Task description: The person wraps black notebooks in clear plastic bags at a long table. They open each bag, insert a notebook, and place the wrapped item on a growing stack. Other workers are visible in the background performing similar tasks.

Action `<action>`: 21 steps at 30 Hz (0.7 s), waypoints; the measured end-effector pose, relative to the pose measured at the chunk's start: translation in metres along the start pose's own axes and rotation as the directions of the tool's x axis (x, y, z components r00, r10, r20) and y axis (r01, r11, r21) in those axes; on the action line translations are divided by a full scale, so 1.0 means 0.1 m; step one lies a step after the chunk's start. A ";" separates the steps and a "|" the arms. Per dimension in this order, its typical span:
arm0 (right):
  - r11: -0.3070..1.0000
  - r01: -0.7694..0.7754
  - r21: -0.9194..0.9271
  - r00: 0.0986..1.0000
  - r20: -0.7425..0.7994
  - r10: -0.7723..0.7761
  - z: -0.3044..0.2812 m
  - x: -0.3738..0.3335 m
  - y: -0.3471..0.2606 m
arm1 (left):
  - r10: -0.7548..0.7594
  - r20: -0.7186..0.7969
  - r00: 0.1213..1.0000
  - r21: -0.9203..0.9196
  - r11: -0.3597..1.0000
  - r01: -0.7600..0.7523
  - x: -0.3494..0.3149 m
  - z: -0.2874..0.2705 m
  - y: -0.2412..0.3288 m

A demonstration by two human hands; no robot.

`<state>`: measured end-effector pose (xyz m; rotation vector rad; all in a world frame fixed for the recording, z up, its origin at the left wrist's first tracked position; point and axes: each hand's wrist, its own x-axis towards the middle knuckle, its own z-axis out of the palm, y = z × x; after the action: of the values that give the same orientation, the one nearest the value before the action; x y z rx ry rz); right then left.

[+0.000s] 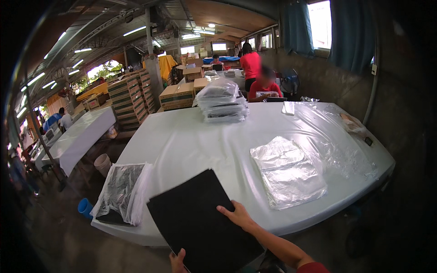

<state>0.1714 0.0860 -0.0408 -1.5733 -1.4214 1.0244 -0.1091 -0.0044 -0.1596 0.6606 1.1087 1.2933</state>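
Both hands grip the black sheets, which lie aslant across the table's near edge, the far part above the white top and the near part hanging past it. Whether they touch the top, I cannot tell. Their long axis runs from far left to near right.

The left hand pinches the near left edge, thumb on the upper face, fingers hidden. The right hand clasps the right long edge, thumb laid over the face.

The key relation: the clear bags lie flat to the far right of the sheets, and the right hand is the nearer one. Their long axis leans the same way as the sheets'.

On the left, the bagged pile sits just beside the sheets' left corner, close to the table's left edge, so room is tight there. White surface runs widest on the far side, up to the bagged stack; a narrower strip separates sheets and bags.
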 end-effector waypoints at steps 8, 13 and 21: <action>0.747 0.632 0.209 0.756 -0.381 -0.533 -0.69 0.06 -0.86 | 0.538 0.356 0.764 0.026 0.812 -0.583 0.79 0.85 1.36; 0.750 0.591 0.298 0.806 -0.264 -0.530 -0.67 0.35 -0.01 | 0.389 0.372 0.843 0.399 0.753 -0.523 1.19 0.96 1.24; 0.766 0.487 0.419 0.873 -0.259 -0.413 -0.55 0.51 0.03 | 0.556 0.326 0.765 0.000 0.809 -0.588 1.42 1.02 1.07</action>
<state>0.2260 0.1357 -0.0260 -0.8673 -1.2360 0.8484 -0.0730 0.1736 -0.0647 1.3134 0.7280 1.5794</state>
